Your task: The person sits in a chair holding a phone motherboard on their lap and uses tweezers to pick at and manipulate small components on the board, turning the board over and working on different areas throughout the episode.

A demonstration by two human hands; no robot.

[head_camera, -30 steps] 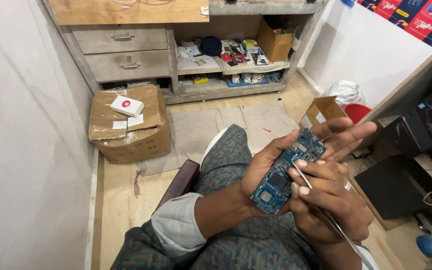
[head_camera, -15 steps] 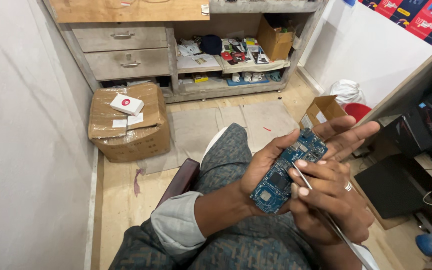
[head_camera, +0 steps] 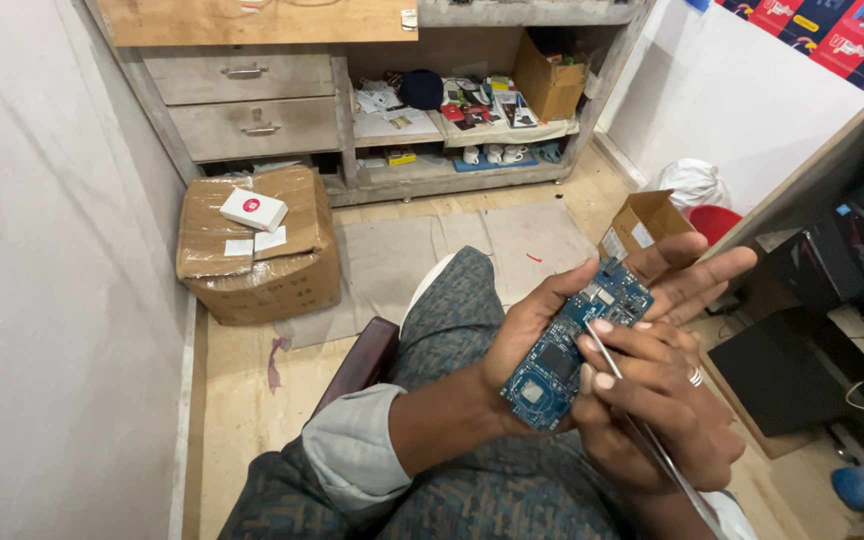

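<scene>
I've got the blue circuit board cradled over my lap in my left hand, right hand pinching the thin metal probe at its middle; probing looks mid-way, nothing detached.

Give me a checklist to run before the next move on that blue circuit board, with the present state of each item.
1. Blue circuit board held by left hand: ok, thumb and fingers clasp its edges.
2. Thin metal tool gripped in right hand: ok.
3. Tool tip on the board: ok, it meets the upper half.
4. Which component the tip touches: cannot tell, too small.
5. Board supported from below: not ok, it is held in the air above the lap.
6. Board face in view: ok, only fingertips cover its right edge.
</scene>
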